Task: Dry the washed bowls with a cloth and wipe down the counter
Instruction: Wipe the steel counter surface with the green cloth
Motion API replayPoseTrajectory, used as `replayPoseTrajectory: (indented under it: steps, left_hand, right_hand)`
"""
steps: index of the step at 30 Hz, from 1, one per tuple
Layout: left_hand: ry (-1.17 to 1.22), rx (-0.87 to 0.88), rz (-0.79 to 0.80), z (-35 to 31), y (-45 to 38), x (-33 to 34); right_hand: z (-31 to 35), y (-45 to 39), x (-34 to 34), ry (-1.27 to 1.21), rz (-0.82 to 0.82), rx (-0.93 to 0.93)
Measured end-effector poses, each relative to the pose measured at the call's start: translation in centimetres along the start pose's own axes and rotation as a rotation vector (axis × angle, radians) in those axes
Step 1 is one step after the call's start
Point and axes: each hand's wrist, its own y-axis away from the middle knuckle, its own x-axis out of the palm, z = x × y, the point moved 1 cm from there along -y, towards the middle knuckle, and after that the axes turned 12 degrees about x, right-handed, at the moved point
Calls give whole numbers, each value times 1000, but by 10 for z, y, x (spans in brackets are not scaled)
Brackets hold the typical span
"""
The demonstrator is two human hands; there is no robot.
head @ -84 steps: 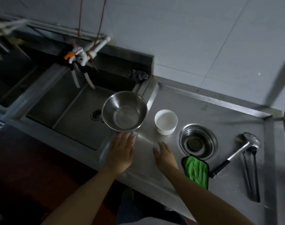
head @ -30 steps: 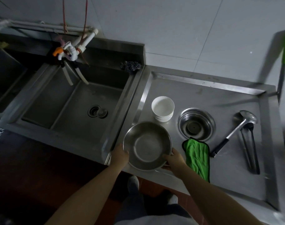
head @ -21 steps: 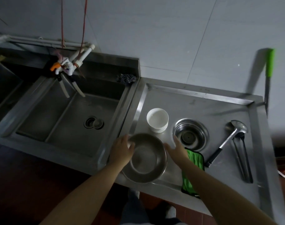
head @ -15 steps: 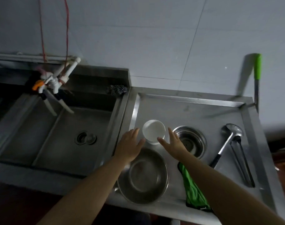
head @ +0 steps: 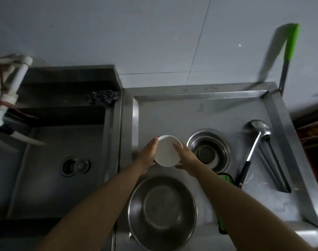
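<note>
Head view, kitchen.

A: Both hands meet on the white bowl (head: 166,151), which sits above the steel surface (head: 218,113) just left of the round recessed drain (head: 208,148). The left hand (head: 147,154) cups its left side, fingers laid along the wall; the right hand (head: 186,156) does the same on the right, thumb under the near edge.

B: Lifted or resting?

A: It seems tilted toward the camera and off the surface, though the dim light makes that hard to confirm.

B: And the other things, taken from the drain?

A: The large steel bowl (head: 162,212) stands upright nearer the camera and to the drain's left, at the front edge. The green cloth (head: 225,180) lies just in front of the drain, mostly hidden under the right forearm. A ladle (head: 252,147) and tongs (head: 274,165) lie to the drain's right, side by side. The sink basin (head: 60,160) is well to its left, with a scouring pad (head: 103,96) on the back ledge and white taps (head: 8,87) at the far left edge.
</note>
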Motion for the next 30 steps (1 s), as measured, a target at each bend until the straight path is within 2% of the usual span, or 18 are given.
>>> replayPoseTrajectory:
  steps: [6,15,19,23,30]
  left_hand:
    - [-4,24,-55,-7,11,1]
    - [-20,12,-194,-42,103,1]
    - [35,-8,-243,-39,160,11]
    - [125,-20,-253,-3,198,26]
    - [317,-217,-322,71,198,40]
  right_hand:
    - [9,19,4,-19,-21,-26]
    - [14,116,5,51,137,-170]
    - [-9,149,11,68,189,-101]
    - [-47,160,18,95,236,-45]
    - [-108,135,33,-7,155,194]
